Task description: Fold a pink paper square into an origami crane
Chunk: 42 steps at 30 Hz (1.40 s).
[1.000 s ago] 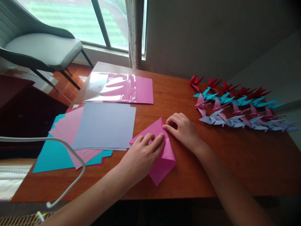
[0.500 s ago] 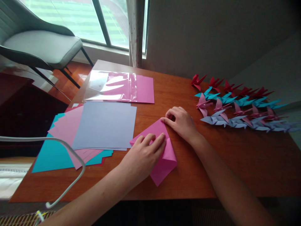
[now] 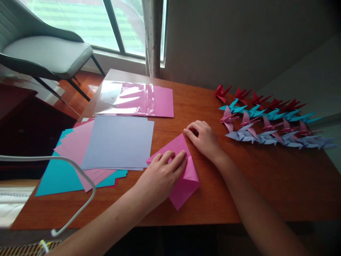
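A bright pink sheet of origami paper (image 3: 190, 170), partly folded, lies on the wooden table in front of me. Across its middle rests my left hand (image 3: 166, 170), fingers laid on the paper and slightly bent, hiding part of the folds. At the sheet's upper corner is my right hand (image 3: 202, 137), its fingers curled in and the thumb close to the index finger. The thumb tip is just beside that corner, and no paper shows between the fingers.
Left of the hands lie grey-blue sheets (image 3: 119, 142) over fanned light pink and turquoise paper (image 3: 61, 176). A clear plastic sleeve (image 3: 125, 99) with pink sheets is behind. Rows of folded paper cranes (image 3: 252, 110) stand at right. A white curved cable (image 3: 92, 185) hangs at front left.
My right thumb has slid slightly up and away from the paper's upper corner. My left hand stays in place on the sheet. The whole view has shifted a little.
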Available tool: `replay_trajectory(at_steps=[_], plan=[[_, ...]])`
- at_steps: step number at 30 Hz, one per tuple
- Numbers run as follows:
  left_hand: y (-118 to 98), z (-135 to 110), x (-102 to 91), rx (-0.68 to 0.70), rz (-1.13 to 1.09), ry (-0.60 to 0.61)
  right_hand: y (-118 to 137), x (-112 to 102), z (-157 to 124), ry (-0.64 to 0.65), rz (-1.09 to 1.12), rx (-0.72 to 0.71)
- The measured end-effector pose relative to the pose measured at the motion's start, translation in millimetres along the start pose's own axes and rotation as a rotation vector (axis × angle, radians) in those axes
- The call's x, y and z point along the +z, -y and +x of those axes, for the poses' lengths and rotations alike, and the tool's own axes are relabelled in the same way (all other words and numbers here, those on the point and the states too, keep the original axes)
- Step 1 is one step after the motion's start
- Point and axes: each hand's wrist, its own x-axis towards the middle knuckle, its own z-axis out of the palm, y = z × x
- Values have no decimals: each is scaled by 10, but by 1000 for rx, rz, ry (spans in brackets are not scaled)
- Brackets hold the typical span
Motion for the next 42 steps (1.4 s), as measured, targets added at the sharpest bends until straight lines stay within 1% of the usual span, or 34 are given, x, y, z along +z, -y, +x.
replay_trajectory(at_steps=[4,8,12,14,16,20,25,28,31,35,39,42], plan=[[2,-2,-7,0,2,-6,8,-92,-214,38,48,-55],[0,-5,-10,0,10,-16,17,-192,-430,125,64,-68],[0,-5,-13,-2,7,-19,4,-259,-500,206,69,-99],[2,-3,-20,-2,2,-14,-2,-275,-484,239,82,-114],[2,-1,-27,-1,-1,-8,-4,-273,-453,242,80,-112],[-1,-5,-20,1,-7,-10,0,-207,-355,185,30,-62],[1,-15,-10,1,3,-11,5,-106,-124,136,-28,-40],[3,-10,-13,6,11,-5,14,-78,31,123,-76,-32],[1,-1,-17,2,17,-8,28,-66,128,123,-119,-22],[-3,6,-21,-10,17,-13,57,-45,151,109,-137,-7],[6,7,-17,-11,18,-33,66,-10,144,61,-157,29],[16,9,-6,-9,16,-47,15,4,128,43,-95,15]])
